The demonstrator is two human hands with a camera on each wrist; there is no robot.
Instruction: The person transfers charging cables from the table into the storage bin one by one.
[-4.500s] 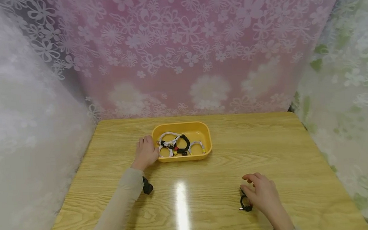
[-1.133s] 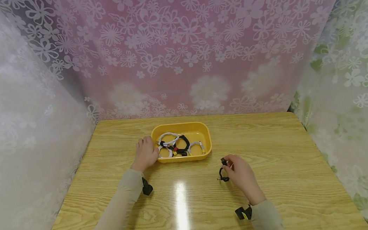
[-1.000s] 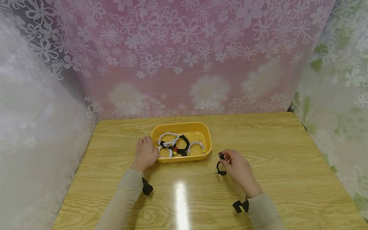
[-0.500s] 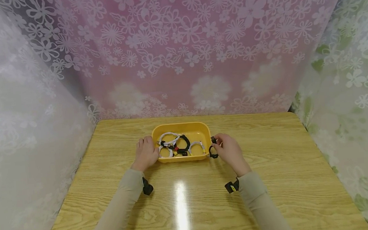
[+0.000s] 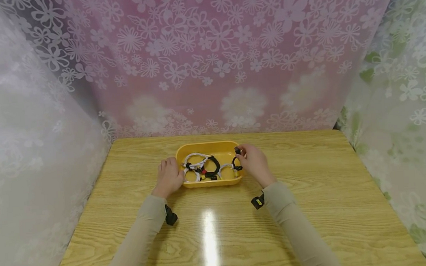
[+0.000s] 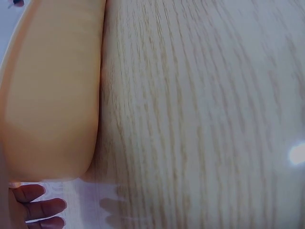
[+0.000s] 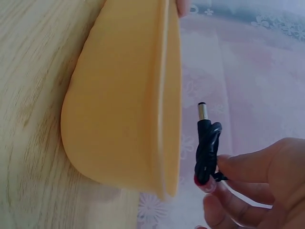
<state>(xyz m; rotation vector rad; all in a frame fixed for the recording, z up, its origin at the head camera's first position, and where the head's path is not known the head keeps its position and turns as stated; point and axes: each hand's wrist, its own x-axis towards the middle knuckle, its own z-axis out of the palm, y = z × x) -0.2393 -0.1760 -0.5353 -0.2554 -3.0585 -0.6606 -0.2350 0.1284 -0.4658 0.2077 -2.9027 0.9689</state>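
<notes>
My right hand (image 5: 254,163) pinches a small coiled black cable (image 5: 235,163) between thumb and fingers, above the right end of a yellow plastic bin (image 5: 216,183). One end of this cable is a USB plug (image 5: 237,150); the right wrist view shows a metal barrel plug (image 7: 203,112) pointing up, beside the bin's rim (image 7: 162,95). My left hand (image 5: 169,177) holds the bin's left end, its fingers (image 6: 45,207) along the outside in the left wrist view. Inside lie coiled white cables (image 5: 196,160) and a black cable (image 5: 215,165) with a red part.
The bin stands near the back of a wood-grain table (image 5: 294,209). A pink flowered curtain (image 5: 209,68) hangs behind it, with pale patterned curtains (image 5: 408,96) at both sides. Each wrist wears a small black camera (image 5: 258,202).
My right hand has picked the black cable off the table's right front and carried it left and away from me to over the bin. My left hand stays at the bin's left end.
</notes>
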